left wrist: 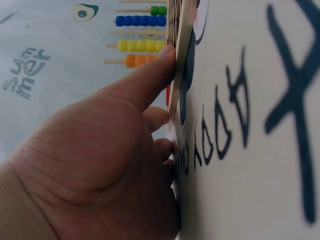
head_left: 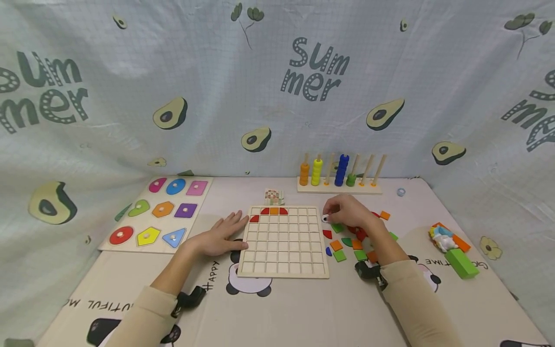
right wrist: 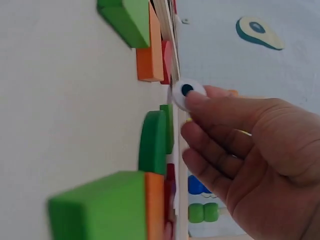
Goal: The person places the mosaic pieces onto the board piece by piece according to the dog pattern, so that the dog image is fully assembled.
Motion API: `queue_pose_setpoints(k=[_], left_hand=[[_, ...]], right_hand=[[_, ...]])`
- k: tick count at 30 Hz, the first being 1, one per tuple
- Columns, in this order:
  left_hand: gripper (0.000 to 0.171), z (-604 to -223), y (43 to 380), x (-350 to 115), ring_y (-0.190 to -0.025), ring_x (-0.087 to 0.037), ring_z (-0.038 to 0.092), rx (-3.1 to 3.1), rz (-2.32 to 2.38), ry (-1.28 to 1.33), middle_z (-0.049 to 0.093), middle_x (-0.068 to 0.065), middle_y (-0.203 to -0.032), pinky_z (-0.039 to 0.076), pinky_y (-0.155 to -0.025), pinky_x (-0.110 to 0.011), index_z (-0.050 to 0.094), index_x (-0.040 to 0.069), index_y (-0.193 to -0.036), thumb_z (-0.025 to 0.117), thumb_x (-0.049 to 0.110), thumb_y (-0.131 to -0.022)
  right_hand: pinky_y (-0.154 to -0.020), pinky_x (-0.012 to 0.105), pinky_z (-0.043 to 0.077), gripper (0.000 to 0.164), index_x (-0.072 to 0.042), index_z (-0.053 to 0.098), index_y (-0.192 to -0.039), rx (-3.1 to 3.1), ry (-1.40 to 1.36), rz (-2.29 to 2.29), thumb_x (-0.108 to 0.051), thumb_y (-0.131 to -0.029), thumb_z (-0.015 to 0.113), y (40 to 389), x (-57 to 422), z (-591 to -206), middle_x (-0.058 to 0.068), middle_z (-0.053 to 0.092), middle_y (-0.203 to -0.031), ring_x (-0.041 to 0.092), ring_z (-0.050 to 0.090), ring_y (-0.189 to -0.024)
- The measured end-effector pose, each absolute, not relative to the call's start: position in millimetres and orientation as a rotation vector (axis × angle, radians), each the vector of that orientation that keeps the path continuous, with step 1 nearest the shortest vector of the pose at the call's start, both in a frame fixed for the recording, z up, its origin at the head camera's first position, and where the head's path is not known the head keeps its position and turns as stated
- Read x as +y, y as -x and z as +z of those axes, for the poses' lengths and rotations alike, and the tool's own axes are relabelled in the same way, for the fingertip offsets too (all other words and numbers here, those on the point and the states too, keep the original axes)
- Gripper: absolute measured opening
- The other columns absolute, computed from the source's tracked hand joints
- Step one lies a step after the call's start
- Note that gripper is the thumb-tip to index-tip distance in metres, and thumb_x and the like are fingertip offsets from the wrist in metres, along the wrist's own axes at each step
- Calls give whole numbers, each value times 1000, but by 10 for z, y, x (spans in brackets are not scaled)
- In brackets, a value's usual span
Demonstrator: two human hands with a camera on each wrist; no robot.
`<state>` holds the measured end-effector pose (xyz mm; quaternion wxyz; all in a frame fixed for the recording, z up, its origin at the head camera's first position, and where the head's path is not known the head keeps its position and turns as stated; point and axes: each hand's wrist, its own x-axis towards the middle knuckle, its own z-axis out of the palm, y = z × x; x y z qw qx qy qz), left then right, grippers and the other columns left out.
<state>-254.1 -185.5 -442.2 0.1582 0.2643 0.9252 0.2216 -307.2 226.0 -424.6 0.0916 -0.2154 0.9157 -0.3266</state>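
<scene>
A wooden grid board (head_left: 284, 277) lies in front of me, with red quarter-round pieces (head_left: 254, 219) and an orange square (head_left: 274, 211) in its top-left cells. My left hand (head_left: 218, 236) rests flat at the board's left edge, its thumb on the rim in the left wrist view. Just off the upper right corner, my right hand (head_left: 349, 211) pinches a round white piece with a black dot (right wrist: 187, 95), like an eye, between thumb and forefinger. Below that hand lie loose green squares (head_left: 339, 255), orange squares (head_left: 336, 245) and red quarter-rounds (head_left: 327, 234).
A shape puzzle board (head_left: 147, 245) lies at the left. Behind the grid are a small pattern card (head_left: 274, 196) and a peg stand (head_left: 338, 189) with coloured beads. A green block (head_left: 461, 263) and a small white figure (head_left: 443, 241) sit at the far right.
</scene>
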Motion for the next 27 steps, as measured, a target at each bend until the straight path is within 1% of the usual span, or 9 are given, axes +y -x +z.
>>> queue_pose_setpoints(k=[3, 7, 10, 13, 15, 18, 22, 27], left_hand=[[85, -4424, 2539, -1858, -148, -31, -3, 2641, 639, -750, 4, -9, -161, -1, -118, -52, 15, 18, -155, 56, 55, -90], [85, -4429, 2541, -1857, -148, -32, -3, 2631, 643, -757, 4, -10, -161, -1, -117, -53, 16, 18, -155, 56, 55, -90], [85, -4424, 2542, -1857, -148, -32, -3, 2635, 638, -757, 4, -10, -161, -1, -117, -54, 16, 18, -155, 56, 55, -90], [85, -4419, 2546, -1855, -148, -32, -3, 2642, 639, -756, 4, -10, -161, -1, -117, -54, 16, 17, -155, 56, 55, -90], [85, -4416, 2550, -1856, -148, -32, -3, 2644, 636, -759, 4, -11, -161, -1, -117, -54, 16, 17, -155, 56, 55, -91], [85, -4404, 2552, -1853, -148, -31, -4, 2644, 632, -759, 4, -10, -161, -2, -117, -53, 15, 17, -155, 55, 55, -91], [84, -4397, 2548, -1859, -148, -31, -4, 2643, 630, -755, 4, -11, -161, -2, -117, -53, 15, 17, -155, 55, 55, -91], [84, -4400, 2545, -1868, -148, -31, -4, 2640, 631, -756, 4, -12, -161, -2, -117, -54, 15, 17, -155, 55, 55, -91]], right_hand=[[-72, 31, 53, 11, -15, 72, -98, 2727, 672, -1043, -10, -88, 68, 3067, 2238, -4195, -2, 67, -92, 17, 60, -81], [-75, 32, 56, 17, -11, 72, -106, 2696, 759, -1196, -11, -90, 67, 3070, 2139, -4098, -1, 68, -103, 15, 66, -86], [-75, 34, 56, 16, -14, 74, -105, 2678, 798, -1282, -12, -91, 67, 3108, 1982, -4006, 1, 69, -105, 15, 66, -87], [-77, 34, 56, 15, -19, 74, -103, 2659, 779, -1325, -13, -91, 67, 3173, 1771, -3919, 5, 70, -107, 14, 66, -89], [-78, 33, 56, 14, -18, 74, -102, 2649, 772, -1332, -13, -90, 67, 3223, 1613, -3879, 7, 70, -106, 14, 66, -90], [-77, 32, 56, 12, -13, 74, -100, 2625, 809, -1318, -11, -90, 68, 3300, 1374, -3866, 9, 71, -103, 15, 66, -88], [-73, 29, 56, 11, -7, 75, -97, 2610, 888, -1247, -8, -88, 70, 3381, 1076, -3920, 5, 72, -97, 14, 66, -82], [-69, 25, 55, 8, -9, 77, -91, 2624, 928, -1122, -9, -83, 75, 3409, 809, -4030, -3, 72, -86, 11, 64, -78]])
